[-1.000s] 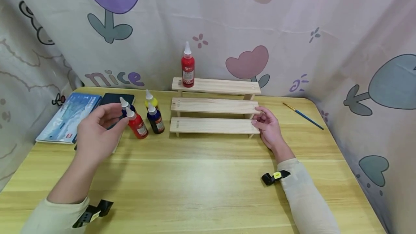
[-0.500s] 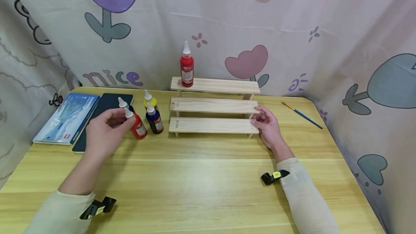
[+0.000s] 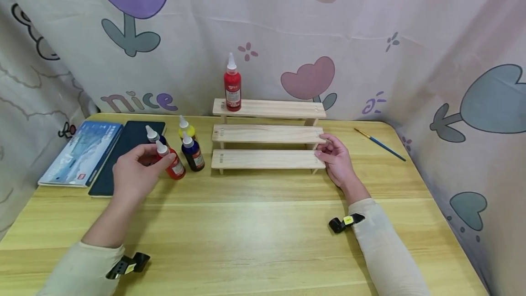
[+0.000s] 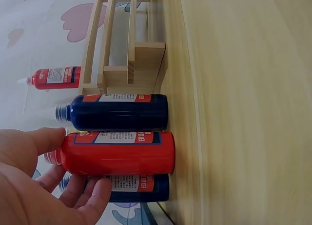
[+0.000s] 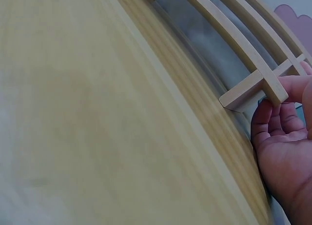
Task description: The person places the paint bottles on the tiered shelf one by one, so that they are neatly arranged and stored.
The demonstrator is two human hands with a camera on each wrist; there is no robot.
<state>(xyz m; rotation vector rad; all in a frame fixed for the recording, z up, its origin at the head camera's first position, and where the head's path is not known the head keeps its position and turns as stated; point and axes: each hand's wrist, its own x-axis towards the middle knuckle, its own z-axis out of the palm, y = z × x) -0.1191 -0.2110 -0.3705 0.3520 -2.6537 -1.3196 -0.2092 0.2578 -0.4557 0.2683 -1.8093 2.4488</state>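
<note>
Presently, the left hand (image 3: 137, 171) holds the front red bottle (image 3: 176, 169) near its shoulder, upright on the table (image 3: 263, 236); the right hand (image 3: 338, 161) grips the wooden rack (image 3: 263, 159) by its right end. A sideways pull could, I judge, topple the neighbouring dark-blue bottle (image 3: 193, 154). The left wrist view exposes fingertips (image 4: 103, 187) at the red bottle's flank, concealed in the head view.
</note>
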